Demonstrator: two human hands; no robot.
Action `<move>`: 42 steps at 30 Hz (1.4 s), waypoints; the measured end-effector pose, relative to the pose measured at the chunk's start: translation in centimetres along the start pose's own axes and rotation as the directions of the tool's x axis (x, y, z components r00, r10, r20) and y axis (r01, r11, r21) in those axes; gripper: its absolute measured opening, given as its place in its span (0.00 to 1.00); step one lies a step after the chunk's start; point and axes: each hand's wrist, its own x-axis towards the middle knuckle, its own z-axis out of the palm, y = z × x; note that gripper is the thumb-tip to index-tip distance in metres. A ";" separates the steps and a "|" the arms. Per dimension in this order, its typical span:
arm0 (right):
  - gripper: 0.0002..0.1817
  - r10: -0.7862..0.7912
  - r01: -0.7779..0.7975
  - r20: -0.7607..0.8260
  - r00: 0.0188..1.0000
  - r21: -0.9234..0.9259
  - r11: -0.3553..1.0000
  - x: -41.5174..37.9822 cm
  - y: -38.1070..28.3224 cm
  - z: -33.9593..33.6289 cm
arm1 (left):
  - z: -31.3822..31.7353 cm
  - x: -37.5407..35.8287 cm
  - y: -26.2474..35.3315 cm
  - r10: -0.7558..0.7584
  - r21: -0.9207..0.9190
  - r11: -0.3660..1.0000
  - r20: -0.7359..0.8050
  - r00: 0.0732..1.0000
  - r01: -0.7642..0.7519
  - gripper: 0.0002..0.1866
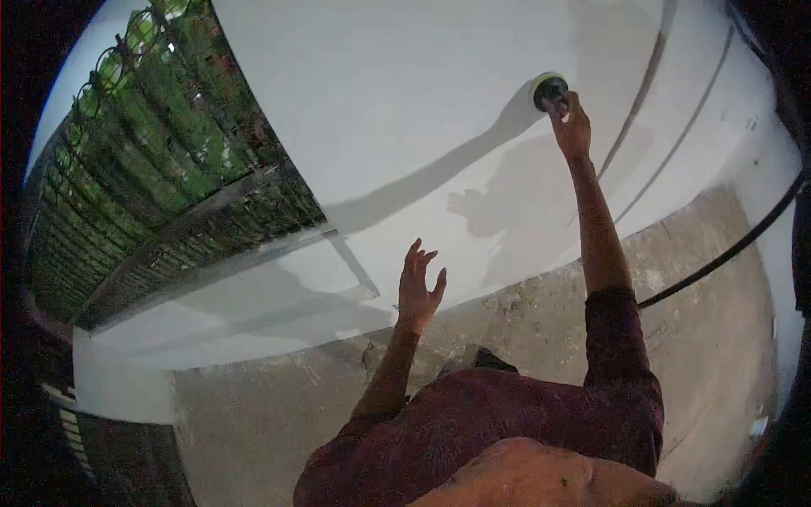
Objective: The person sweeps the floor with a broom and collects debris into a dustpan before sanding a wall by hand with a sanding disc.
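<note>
My right hand (574,133) is raised high at the upper right, its fingers closed on the back of a round black hand pad (549,89) with a yellow-green rim. The face of the pad is turned to the white wall (380,93) and hidden from me; it lies right at the wall surface. Lower down, nearer the middle, my left hand (417,294) is held up with fingers spread and nothing in it. Behind its fingertips is the pale lower part of the wall.
A metal fence (144,169) with coiled wire and greenery behind it stands at the left. Bare, stained concrete floor (693,296) runs along the wall's foot. A dark hose or cable (731,252) curves across the right side. Shadows of my arms fall on the wall.
</note>
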 end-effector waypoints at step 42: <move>0.22 0.544 -0.533 0.174 0.821 0.575 0.621 -14.6 -9.5 9.3 | -1.0 -6.4 -2.8 -0.234 -0.242 0.948 -0.084 0.969 0.208 0.21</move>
